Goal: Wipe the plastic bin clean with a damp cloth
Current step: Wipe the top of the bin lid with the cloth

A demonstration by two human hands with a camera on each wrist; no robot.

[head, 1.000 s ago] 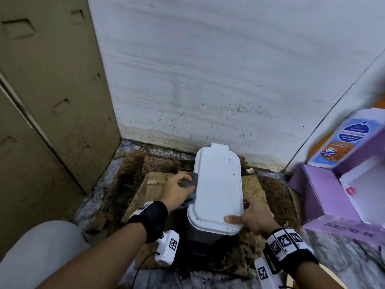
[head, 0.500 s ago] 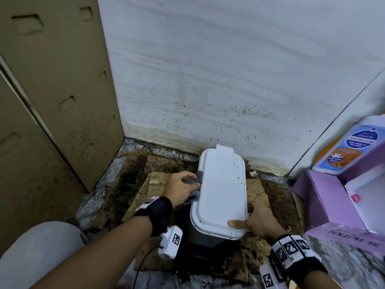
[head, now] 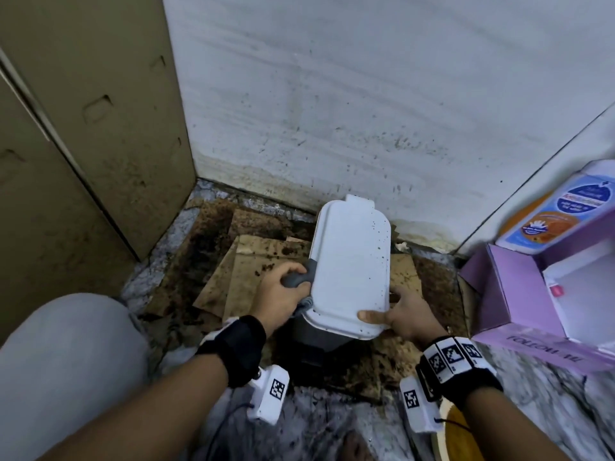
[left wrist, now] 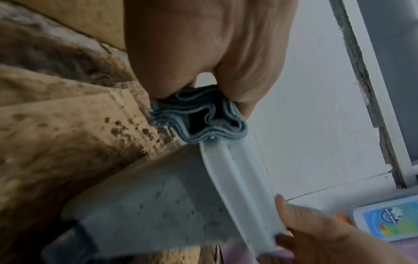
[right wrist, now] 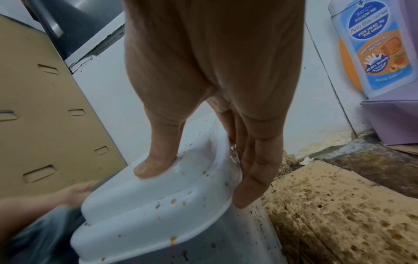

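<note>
A small plastic bin with a grey body [head: 319,341] [left wrist: 158,205] and a white, brown-speckled lid [head: 349,261] [right wrist: 158,205] stands on the floor by the wall. My left hand [head: 279,299] [left wrist: 203,84] grips a bunched grey-blue cloth [head: 296,279] [left wrist: 199,121] against the lid's left edge. My right hand [head: 396,314] [right wrist: 203,160] clasps the lid's near right corner, thumb on top and fingers down the side.
Stained cardboard sheets [head: 246,277] [right wrist: 339,205] lie on the dirty floor under the bin. A brown cabinet [head: 83,128] stands at left. At right stands a purple box [head: 519,294] with a body-wash bottle [head: 559,214] [right wrist: 373,48]. My knee [head: 66,361] is at lower left.
My left hand has slid the cloth a little nearer along the lid's left edge. The right hand keeps its hold on the lid's corner.
</note>
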